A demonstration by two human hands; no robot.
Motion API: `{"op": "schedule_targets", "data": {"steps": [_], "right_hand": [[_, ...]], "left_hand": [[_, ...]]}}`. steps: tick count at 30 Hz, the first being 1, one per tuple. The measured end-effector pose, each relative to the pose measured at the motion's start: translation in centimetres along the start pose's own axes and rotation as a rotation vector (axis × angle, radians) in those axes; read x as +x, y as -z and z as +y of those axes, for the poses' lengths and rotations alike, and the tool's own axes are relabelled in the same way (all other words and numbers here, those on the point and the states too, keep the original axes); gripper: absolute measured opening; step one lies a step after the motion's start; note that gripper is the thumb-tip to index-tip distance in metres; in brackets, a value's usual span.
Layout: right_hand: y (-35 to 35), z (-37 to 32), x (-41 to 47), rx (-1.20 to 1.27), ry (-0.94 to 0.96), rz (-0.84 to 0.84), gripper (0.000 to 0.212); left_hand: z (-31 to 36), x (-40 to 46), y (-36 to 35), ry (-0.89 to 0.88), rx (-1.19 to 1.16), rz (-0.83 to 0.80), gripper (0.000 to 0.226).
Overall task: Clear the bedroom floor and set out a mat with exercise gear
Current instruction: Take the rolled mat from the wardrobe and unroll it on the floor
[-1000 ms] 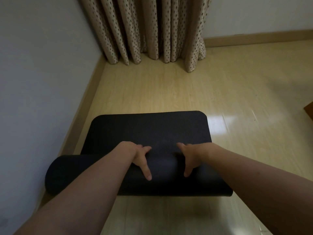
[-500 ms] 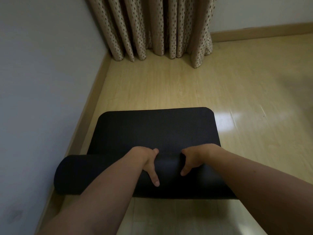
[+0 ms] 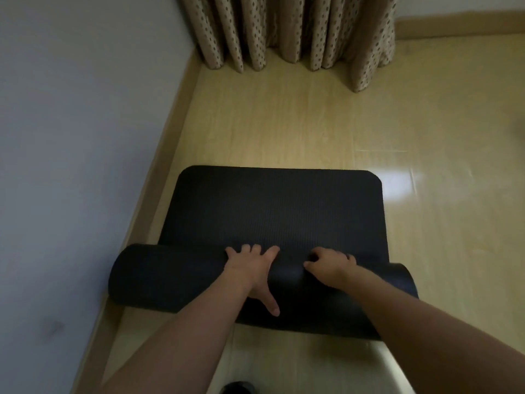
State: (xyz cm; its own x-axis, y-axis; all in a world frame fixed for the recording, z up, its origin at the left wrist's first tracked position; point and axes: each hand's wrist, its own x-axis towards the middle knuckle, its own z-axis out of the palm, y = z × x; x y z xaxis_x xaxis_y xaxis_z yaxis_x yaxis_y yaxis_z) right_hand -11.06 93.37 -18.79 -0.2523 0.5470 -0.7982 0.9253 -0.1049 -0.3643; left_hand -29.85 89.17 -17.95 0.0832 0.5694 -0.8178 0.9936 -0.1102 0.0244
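Your black mat [image 3: 272, 211] lies on the floor [image 3: 284, 126], partly unrolled. The flat section extends away from you toward the curtain [image 3: 298, 32], and its far edge with rounded corners stops well short of the curtain hem. The rolled section lies across the near end of the flat section, close to you. The left end of the roll sits just beside the baseboard [image 3: 164, 166] along the left edge of the floor, at the foot of the wall [image 3: 79, 109].

Your left hand [image 3: 252, 271] rests on top of the roll, slightly left of its middle. Its fingers [image 3: 247, 248] are straight and spread, and they reach over the far side of the roll to where it meets the flat section. The thumb points back toward you down the near face of the roll.

Your right hand [image 3: 329, 265] sits on the roll just right of its middle, near the left hand but apart from it. Its fingers are curled over the crest of the roll and grip it; the fingertips are hidden behind the crest.
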Motion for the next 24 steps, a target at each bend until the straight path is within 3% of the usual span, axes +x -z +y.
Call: {"op": "schedule_targets", "data": {"steps": [2,4,9,15,21,24], "right_hand": [[-1.0,-0.5,-0.8,-0.027,0.019,0.072,0.043],[-1.5,-1.3,-1.9,0.006,0.014,0.033,0.045],[-3.2,-2.9,-6.1,-0.19,0.06,-0.059,0.068],[-7.3,-3.7,-10.0,-0.352,0.031,0.018,0.085],[-10.7,-3.3,-12.1,-0.36,0.05,0.067,0.077],[-13.1,-3.0,-13.4,-0.302,0.059,0.044,0.085]], "left_hand": [[0.3,-0.8,-0.8,0.001,0.018,0.03,0.144],[0.7,-2.1,-1.5,-0.006,0.022,0.027,0.145],[-0.7,-5.9,-2.3,-0.039,0.02,-0.001,0.136],[-3.0,-9.0,-6.7,0.064,0.129,-0.035,0.138],[-3.1,-11.7,-10.9,-0.021,0.226,0.096,0.124],[-2.1,-13.0,-13.5,0.041,0.128,0.137,0.107]]}}
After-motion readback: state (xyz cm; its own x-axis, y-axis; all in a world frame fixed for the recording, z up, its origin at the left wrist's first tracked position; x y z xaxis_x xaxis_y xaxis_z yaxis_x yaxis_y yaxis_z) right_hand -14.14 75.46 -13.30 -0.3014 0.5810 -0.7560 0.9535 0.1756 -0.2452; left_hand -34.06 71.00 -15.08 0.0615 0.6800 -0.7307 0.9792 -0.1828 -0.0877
